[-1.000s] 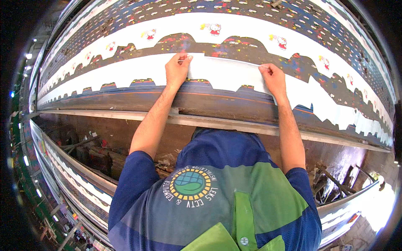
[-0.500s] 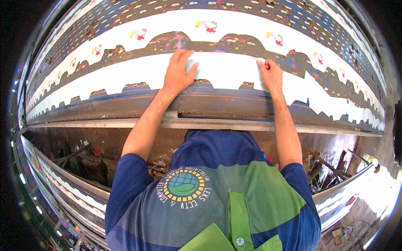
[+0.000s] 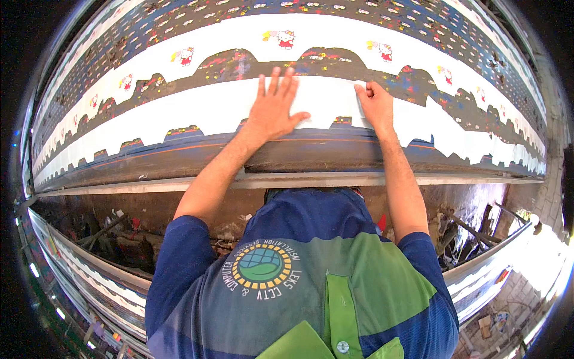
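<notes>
Two bare hands are over one long white strip (image 3: 326, 99) that lies across the dark table (image 3: 335, 60), in the row nearest the person. The left hand (image 3: 274, 113) is spread, its four fingers fanned and the thumb out to the right, flat over the strip; I cannot tell how hard it presses. The right hand (image 3: 375, 106) pinches the strip's upper edge between thumb and bent forefinger. Between the two hands lies one stretch of plain white.

The strip's lower edge is stepped, with at least five dark notches to the left of the right forearm. Beyond it runs a second white strip (image 3: 332, 33), bearing at least eight small figures (image 3: 286, 40) in red. One pale rail (image 3: 335, 179) runs along the table's near side.

One person wears one blue, grey and green shirt (image 3: 371, 263) with one round badge (image 3: 260, 266) and one visible button (image 3: 342, 346).
</notes>
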Demonstrator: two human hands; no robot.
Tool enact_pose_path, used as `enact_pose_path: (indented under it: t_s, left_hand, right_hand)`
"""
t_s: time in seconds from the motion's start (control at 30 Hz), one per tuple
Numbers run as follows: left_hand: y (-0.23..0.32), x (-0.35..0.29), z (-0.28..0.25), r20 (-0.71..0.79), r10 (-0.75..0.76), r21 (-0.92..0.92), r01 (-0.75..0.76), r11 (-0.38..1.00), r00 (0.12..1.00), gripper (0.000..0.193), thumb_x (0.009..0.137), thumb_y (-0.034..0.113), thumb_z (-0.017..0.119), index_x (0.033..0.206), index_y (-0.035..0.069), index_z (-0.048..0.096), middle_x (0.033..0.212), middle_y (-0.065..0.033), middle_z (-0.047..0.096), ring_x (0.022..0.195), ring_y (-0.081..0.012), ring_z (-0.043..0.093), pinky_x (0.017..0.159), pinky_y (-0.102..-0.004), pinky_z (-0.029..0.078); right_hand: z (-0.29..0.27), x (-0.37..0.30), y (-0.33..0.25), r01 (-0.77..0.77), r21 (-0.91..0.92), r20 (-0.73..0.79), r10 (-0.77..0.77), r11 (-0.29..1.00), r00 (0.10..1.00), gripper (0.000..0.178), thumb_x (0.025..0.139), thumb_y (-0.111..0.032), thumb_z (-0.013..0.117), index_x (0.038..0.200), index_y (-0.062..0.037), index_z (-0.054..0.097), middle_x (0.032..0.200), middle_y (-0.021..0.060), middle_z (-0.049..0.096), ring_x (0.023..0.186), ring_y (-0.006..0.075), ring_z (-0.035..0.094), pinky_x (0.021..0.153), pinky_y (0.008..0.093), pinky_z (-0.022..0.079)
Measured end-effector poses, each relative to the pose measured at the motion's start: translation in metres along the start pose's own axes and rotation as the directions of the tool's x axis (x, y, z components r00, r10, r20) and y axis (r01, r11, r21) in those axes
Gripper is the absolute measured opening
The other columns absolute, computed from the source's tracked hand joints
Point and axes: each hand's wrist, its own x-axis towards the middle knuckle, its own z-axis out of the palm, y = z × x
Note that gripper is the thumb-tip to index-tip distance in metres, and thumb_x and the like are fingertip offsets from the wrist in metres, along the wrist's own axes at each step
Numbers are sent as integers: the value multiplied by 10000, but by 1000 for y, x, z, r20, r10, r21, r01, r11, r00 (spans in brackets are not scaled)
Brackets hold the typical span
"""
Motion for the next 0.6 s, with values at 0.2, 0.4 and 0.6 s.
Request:
enact_pose_path:
  t_s: [0.2,0.4,0.6]
  left_hand:
    - [102,36,3,-54,171,-141,-177,974,984,920,1039,753,516,1667,81,473,1805,-166,317,1667,-473,223,1333,-702,165]
    - [154,72,12,-35,195,-175,-198,964,980,830,1092,670,501,1679,84,453,1819,-148,294,1688,-445,184,1350,-676,152]
    - [174,115,36,-13,-41,-142,38,989,999,702,1188,528,393,1715,64,374,1820,-186,264,1698,-443,155,1366,-649,138]
  right_hand:
    - [-23,14,9,-234,371,274,135,899,952,343,1068,-370,753,1081,-27,758,760,31,704,677,135,659,640,335,540]
    - [-89,20,74,222,59,-44,-220,973,975,303,1046,-274,760,1254,-53,762,881,92,747,859,261,712,860,411,583]
    - [-149,31,137,419,-226,337,-334,879,881,165,974,-185,785,1098,-86,739,1121,113,723,1098,346,662,933,497,531]
